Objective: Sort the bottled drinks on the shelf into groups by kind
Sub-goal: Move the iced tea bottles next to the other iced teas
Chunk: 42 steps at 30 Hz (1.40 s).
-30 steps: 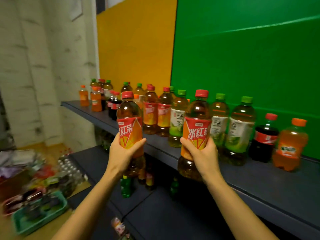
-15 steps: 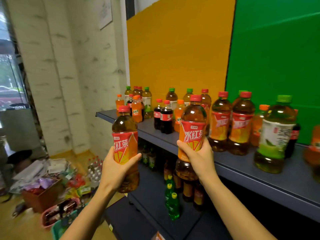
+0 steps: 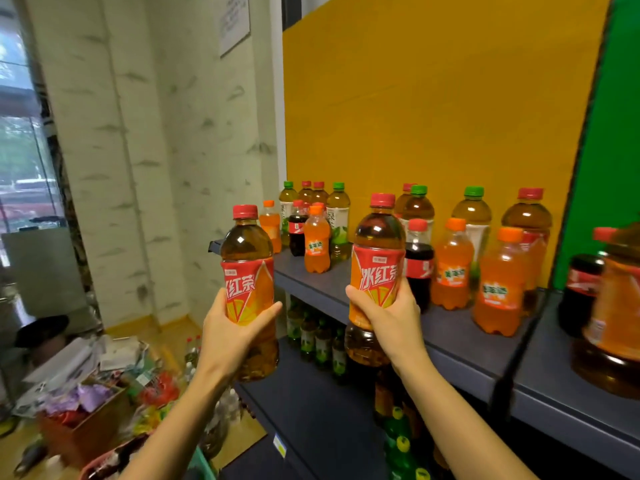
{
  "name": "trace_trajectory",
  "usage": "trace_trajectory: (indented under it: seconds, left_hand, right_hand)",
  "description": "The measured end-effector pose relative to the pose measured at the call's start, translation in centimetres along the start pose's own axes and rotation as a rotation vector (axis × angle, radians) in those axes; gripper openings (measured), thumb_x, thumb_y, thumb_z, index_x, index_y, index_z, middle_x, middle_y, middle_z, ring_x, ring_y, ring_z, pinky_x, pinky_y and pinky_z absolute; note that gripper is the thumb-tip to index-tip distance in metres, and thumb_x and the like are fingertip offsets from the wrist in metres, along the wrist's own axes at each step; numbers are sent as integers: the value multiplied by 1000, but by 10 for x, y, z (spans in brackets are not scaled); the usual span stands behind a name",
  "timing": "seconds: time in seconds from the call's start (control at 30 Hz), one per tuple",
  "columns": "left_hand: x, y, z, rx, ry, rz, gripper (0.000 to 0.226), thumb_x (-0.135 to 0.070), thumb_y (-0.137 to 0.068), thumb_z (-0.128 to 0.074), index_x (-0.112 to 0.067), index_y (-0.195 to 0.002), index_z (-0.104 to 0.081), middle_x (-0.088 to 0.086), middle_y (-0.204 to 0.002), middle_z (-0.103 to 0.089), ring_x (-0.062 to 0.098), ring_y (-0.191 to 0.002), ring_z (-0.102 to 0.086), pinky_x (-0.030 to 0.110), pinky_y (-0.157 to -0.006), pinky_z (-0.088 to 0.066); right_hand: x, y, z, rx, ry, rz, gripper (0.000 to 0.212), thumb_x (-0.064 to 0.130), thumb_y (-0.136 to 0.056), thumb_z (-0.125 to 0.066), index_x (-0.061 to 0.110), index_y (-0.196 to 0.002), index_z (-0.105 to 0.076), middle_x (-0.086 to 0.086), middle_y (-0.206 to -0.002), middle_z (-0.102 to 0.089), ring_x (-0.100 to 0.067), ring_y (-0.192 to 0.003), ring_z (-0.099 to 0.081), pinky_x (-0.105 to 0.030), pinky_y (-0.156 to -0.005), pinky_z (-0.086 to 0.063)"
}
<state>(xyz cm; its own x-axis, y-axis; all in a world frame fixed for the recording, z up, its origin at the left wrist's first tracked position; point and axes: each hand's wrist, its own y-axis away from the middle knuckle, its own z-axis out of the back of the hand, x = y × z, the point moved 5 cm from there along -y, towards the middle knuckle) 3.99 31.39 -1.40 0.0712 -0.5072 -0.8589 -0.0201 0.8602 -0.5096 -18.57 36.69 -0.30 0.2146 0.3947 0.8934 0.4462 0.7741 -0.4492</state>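
1. The left hand [image 3: 230, 336] is wrapped round the lower half of an iced-tea bottle [image 3: 248, 271], thumb across the red-and-orange label, fingers hidden behind it.
2. That bottle stands upright in the air, out past the left end of the top shelf [image 3: 460, 336], with its red cap well above the hand.
3. The right hand [image 3: 391, 322] is clamped on a second tea bottle [image 3: 377, 268] of the same kind, gripping it at the bottom of the label, thumb on the left side.
4. This second bottle is also upright and held in front of the shelf's front edge (its base hangs lower than the shelf board).
5. The two held bottles are side by side at nearly the same height, apart from each other.
6. On the top shelf behind them stand mixed drinks: a cola bottle [image 3: 417, 263] just right of the right-hand bottle, then two orange sodas [image 3: 450, 268], [image 3: 498, 282] beside it.
7. Farther back are green-capped tea bottles [image 3: 472, 216] and another red-capped tea [image 3: 528, 220].
8. At the shelf's far left end is a small cluster: orange soda [image 3: 317, 244], cola, green teas.
9. The lower shelf [image 3: 311, 407] holds more bottles, dim and hard to tell apart.
10. On the floor to the left lies a clutter of boxes [image 3: 83, 420] and wrappers.
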Motion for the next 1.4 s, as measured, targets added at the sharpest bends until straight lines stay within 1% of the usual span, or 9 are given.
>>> trace_trajectory:
  seconds: [0.17, 0.3, 0.53, 0.6, 0.7, 0.83, 1.03, 1.23, 1.4]
  left_hand:
    - [27, -71, 7, 29, -5, 4, 57, -56, -52, -81, -42, -95, -46, -10, -97, -60, 9, -91, -60, 23, -70, -48]
    - [55, -119, 15, 45, -5, 3, 61, -62, -43, -71, -42, -95, -48, -8, -98, -63, 12, -91, -62, 31, -75, -53]
    - [103, -197, 20, 138, 94, -8, 51, -43, -56, -78, -42, -96, -45, -11, -100, -59, 9, -94, -58, 26, -76, -49]
    - [114, -219, 19, 183, 134, -12, 58, -45, -55, -83, -40, -99, -46, -12, -101, -59, 6, -94, -58, 22, -73, -47]
    - [122, -250, 16, 264, 151, -47, 63, -51, -50, -81, -38, -103, -48, -12, -101, -61, 3, -91, -59, 19, -72, -46]
    - [129, -276, -1, 407, 191, -60, 59, -40, -53, -81, -38, -101, -48, -14, -100, -60, 5, -92, -59, 19, -72, -45]
    - [125, -277, -42, 597, 312, -74, 62, -38, -54, -73, -27, -111, -50, -11, -102, -62, 1, -90, -60, 12, -68, -46]
    - [111, -258, -87, 738, 417, -71, 56, -38, -53, -80, -34, -102, -53, -15, -101, -64, -8, -87, -62, 6, -70, -48]
    - [100, -241, -109, 811, 435, -68, 53, -33, -58, -82, -36, -101, -51, -16, -97, -63, -12, -85, -60, 2, -66, -44]
  right_hand:
    - [-16, -57, -52, -12, -12, 2, 59, 31, -72, -76, 24, -123, -46, 6, -109, -60, -7, -95, -59, -16, -71, -44]
    - [-32, -92, -84, -52, 12, -4, 55, 34, -70, -77, 26, -115, -48, 3, -108, -62, -13, -97, -61, -31, -82, -51]
    - [-53, -135, -133, -166, 65, 5, 54, 32, -71, -77, 27, -116, -46, 6, -105, -60, -9, -94, -59, -18, -71, -46]
    - [-58, -143, -143, -225, 93, 12, 54, 32, -71, -77, 27, -115, -46, 6, -104, -60, -8, -94, -59, -17, -69, -45]
    - [-60, -153, -152, -331, 162, 20, 57, 35, -68, -78, 27, -116, -47, 4, -107, -61, -13, -98, -59, -26, -79, -50]
    - [-60, -161, -151, -444, 241, 36, 64, 46, -62, -78, 29, -116, -48, 4, -109, -63, -19, -104, -59, -44, -91, -51]
    - [-47, -164, -123, -585, 339, 62, 60, 32, -70, -76, 26, -118, -40, 14, -101, -57, -1, -94, -56, -21, -80, -44]
    - [-61, -173, -90, -718, 515, 50, 77, 30, -70, -78, 10, -131, -35, -5, -121, -56, -17, -109, -55, -27, -91, -44]
    - [-84, -181, -76, -719, 568, -36, 76, 40, -70, -76, 14, -130, -37, -5, -124, -57, -19, -113, -56, -35, -96, -47]
